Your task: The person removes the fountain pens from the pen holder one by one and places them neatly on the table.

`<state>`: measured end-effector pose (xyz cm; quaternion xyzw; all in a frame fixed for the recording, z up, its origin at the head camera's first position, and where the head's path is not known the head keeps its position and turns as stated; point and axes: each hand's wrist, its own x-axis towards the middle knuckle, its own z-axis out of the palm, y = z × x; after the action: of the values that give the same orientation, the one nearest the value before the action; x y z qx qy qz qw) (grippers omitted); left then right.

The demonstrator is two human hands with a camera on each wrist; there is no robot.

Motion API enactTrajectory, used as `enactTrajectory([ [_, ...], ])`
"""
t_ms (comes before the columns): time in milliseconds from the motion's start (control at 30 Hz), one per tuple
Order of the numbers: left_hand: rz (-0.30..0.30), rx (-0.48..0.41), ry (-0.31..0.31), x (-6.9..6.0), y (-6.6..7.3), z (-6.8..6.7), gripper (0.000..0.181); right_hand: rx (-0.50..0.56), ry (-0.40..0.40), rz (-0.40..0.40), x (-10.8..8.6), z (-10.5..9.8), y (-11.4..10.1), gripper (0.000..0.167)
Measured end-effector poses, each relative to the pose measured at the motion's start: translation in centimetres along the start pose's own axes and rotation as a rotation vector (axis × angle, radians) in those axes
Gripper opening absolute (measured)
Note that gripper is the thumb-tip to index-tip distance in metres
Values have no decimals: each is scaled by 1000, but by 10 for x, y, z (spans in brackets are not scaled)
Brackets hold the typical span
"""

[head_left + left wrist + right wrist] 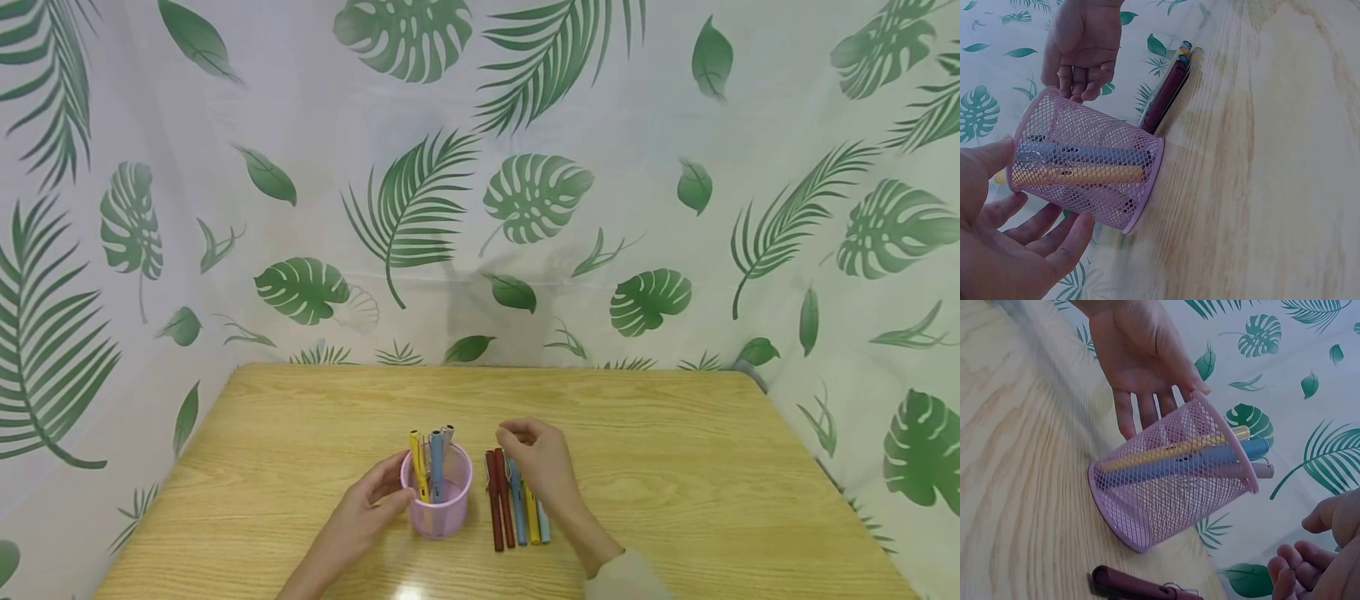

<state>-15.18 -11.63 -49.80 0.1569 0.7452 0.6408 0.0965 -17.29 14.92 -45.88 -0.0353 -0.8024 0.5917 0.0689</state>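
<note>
From where I stand, I see a round pink cup of wire mesh (454, 519) full of tiny holes. It stands on the shiny wooden counter (675, 483), a little left of the middle, near the front. Its rim is smooth, and it is wider at the top than at the bottom. A yellow stick-shaped pen (415, 454), a blue stick-shaped pen (437, 457) and a grey stick-shaped pen (447, 435) poke out of it.

The left hand (365, 510) has its grip around the cup, thumb on the near side and fingers on the far side. The right hand (543, 467) hangs just above the pens lying down, its fingers bent a bit and its grip narrow, holding nothing. A pale sleeve (626, 575) covers that arm.

I count three pens in the cup and five beside it in a row: two dark red pens (496, 512), one blue, one yellow and one light blue pen (544, 533). Behind everything hangs a white sheet with green leaves (637, 125).
</note>
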Motion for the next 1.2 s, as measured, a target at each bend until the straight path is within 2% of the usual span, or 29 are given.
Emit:
enactTrajectory([
  [300, 4, 4, -2, -1, 0, 0, 59, -35, -32, -58, 0, 18, -10, 23],
  [600, 6, 4, -3, 0, 1, 0, 59, -47, -71, -98, 5, 33, -6, 23],
  [1033, -26, 13, -5, -1, 1, -1, 60, 37, -148, -76, 5, 47, -5, 30],
  [1200, -21, 17, -9, -1, 1, -1, 60, 16, -173, -79, 5, 49, -4, 33],
])
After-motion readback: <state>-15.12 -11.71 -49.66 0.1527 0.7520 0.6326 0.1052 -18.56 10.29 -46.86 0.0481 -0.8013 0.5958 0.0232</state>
